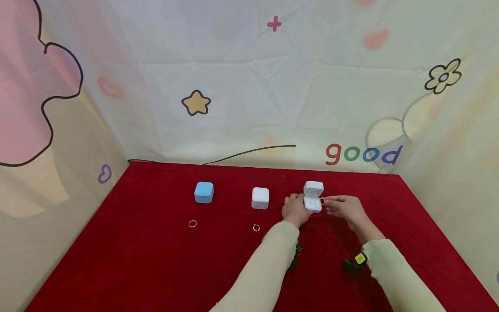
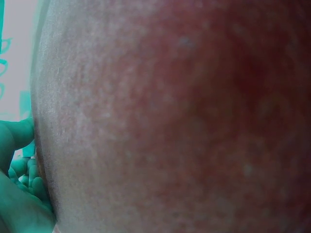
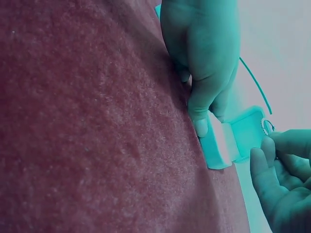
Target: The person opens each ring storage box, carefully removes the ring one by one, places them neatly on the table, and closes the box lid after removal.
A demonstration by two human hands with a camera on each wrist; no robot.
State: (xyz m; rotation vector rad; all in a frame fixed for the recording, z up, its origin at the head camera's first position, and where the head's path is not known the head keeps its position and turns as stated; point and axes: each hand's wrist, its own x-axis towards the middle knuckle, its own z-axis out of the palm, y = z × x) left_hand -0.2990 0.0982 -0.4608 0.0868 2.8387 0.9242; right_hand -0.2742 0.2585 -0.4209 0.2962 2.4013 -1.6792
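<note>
A white ring box stands with its lid raised at the right of the red table. My left hand grips its base from the left side; the right wrist view shows the thumb on the base's edge. Just right of the box, my right hand pinches a small ring between thumb and fingertips. That ring is beside the raised lid, and whether it touches the box I cannot tell. In the left wrist view, blurred red cloth fills most of the picture, with part of a hand at the left edge.
A closed white box stands left of my left hand, and a closed blue box farther left. One ring lies in front of the white box, another ring before the blue one. A printed curtain hangs behind.
</note>
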